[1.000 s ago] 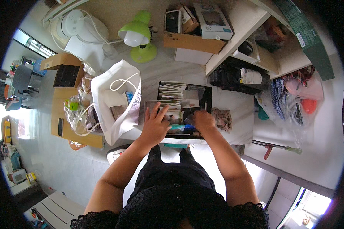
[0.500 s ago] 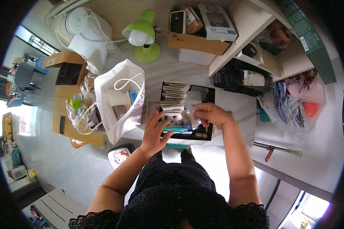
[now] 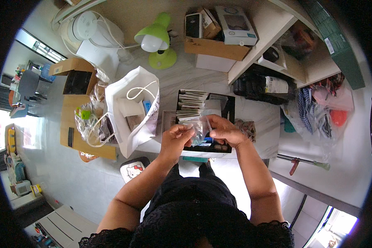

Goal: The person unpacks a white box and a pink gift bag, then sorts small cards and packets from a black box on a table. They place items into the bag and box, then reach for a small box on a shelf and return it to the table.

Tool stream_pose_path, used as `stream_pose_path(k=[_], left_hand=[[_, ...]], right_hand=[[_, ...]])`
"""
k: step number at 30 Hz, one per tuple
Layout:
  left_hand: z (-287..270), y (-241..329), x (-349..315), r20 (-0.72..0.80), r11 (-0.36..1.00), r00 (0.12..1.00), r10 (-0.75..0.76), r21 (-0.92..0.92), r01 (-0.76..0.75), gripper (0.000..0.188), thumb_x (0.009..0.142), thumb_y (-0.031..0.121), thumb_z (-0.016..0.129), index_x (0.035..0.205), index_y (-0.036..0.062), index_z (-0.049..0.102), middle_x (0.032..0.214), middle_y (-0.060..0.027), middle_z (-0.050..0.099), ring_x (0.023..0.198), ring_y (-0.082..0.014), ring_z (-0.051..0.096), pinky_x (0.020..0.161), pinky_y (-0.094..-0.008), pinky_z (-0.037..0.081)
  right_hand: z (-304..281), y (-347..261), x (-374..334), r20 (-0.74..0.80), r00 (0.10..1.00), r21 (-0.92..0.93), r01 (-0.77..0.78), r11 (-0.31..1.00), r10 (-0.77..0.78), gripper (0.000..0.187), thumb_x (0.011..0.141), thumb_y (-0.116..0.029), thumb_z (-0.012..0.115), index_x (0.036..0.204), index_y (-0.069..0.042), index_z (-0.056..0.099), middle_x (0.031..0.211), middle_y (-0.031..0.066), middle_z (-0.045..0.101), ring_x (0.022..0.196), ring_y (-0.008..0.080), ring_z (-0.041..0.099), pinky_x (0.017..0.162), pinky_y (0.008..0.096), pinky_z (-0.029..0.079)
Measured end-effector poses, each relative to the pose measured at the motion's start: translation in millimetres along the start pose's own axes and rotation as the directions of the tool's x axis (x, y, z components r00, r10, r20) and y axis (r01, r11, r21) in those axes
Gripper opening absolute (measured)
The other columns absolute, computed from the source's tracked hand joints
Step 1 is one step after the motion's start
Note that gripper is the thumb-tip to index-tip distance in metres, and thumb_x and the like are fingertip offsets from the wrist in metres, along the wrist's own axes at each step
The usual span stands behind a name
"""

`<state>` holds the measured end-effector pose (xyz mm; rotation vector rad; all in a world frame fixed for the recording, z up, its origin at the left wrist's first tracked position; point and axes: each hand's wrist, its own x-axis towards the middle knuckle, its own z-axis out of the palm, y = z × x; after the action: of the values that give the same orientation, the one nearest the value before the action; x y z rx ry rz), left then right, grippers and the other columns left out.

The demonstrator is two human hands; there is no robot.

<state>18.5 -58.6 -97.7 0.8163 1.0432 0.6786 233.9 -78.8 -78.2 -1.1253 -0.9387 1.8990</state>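
Observation:
A small clear plastic bag (image 3: pixel 199 130) is stretched between my two hands, above the near part of a black box (image 3: pixel 231 108). My left hand (image 3: pixel 176 140) pinches the bag's left side. At its right side the fingers of my right hand (image 3: pixel 225 130) are closed on the bag. Whatever lies inside the bag is too small to make out. A row of upright packets (image 3: pixel 191 99) fills the box's far left part. Blue and dark items show in the near part, partly covered by my hands.
A white paper bag (image 3: pixel 130 89) with string handles stands open on the left. Behind are a green desk lamp (image 3: pixel 163 60) and a cardboard box (image 3: pixel 217 49). A floral pouch (image 3: pixel 246 129) lies right of the black box, and a black plastic package (image 3: pixel 256 87) sits farther back.
My left hand has come off the contents of the black box and now grips the clear bag. Both hands have drawn together around it. The floral pouch shows more fully.

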Motion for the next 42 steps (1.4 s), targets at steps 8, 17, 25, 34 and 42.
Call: stream_pose_path(k=[8,17,25,34,42], left_hand=[[4,0,-4,0.02,0.994,0.995,-0.096,0.054,0.095,0.024,0.085,0.013,0.069,0.105,0.0016,0.06,0.087,-0.0064,0.066,0.073,-0.013,0.063,0.061,-0.0243,0.051],[-18,-12,-9,-0.045,0.979,0.999,0.02,0.204,-0.01,0.026,0.089,0.015,0.065,0.11,0.0005,0.058,0.092,-0.008,0.065,0.074,-0.0131,0.063,0.063,-0.0251,0.051],[-29,-19,-11,0.17,0.502,0.835,0.523,0.731,-0.463,0.026,0.089,0.019,0.065,0.111,0.0064,0.06,0.105,-0.0092,0.064,0.097,-0.0242,0.061,0.082,-0.0355,0.049],[-5,-18,37,0.541,-0.256,0.801,0.258,0.837,-0.483,0.071,0.084,0.062,0.052,0.135,0.0127,0.05,0.152,-0.0095,0.026,0.143,-0.0391,0.009,0.106,-0.0692,0.013],[-35,-27,32,0.516,-0.035,0.749,0.415,0.832,-0.554,0.071,0.089,0.049,0.056,0.143,0.0073,0.036,0.154,-0.016,0.019,0.142,-0.0391,0.015,0.111,-0.0584,0.015]], right_hand=[[-30,-3,-10,-0.399,0.906,-0.688,-0.195,0.699,-0.141,0.018,0.087,-0.02,0.065,0.096,-0.005,0.071,0.085,0.0101,0.069,0.079,0.0215,0.064,0.072,0.033,0.05],[-72,-10,30,-0.304,0.922,-0.894,-0.363,0.263,0.239,0.024,0.082,-0.026,0.069,0.089,-0.003,0.07,0.088,0.0123,0.069,0.078,0.0236,0.066,0.071,0.0376,0.052],[-52,12,40,-0.511,0.841,-0.853,-0.522,-0.016,-0.178,0.033,0.083,-0.02,0.064,0.115,-0.011,0.06,0.103,0.0147,0.065,0.098,0.0348,0.063,0.081,0.0453,0.052],[-49,36,57,-0.532,0.845,-0.847,-0.531,0.027,-0.053,0.032,0.087,-0.023,0.06,0.116,-0.011,0.061,0.113,0.0155,0.062,0.1,0.0351,0.062,0.083,0.0445,0.052],[-43,25,0,-0.493,0.745,-0.84,-0.271,0.471,-0.45,0.029,0.09,-0.022,0.058,0.115,-0.007,0.061,0.113,0.0184,0.061,0.098,0.0382,0.062,0.086,0.0445,0.05]])
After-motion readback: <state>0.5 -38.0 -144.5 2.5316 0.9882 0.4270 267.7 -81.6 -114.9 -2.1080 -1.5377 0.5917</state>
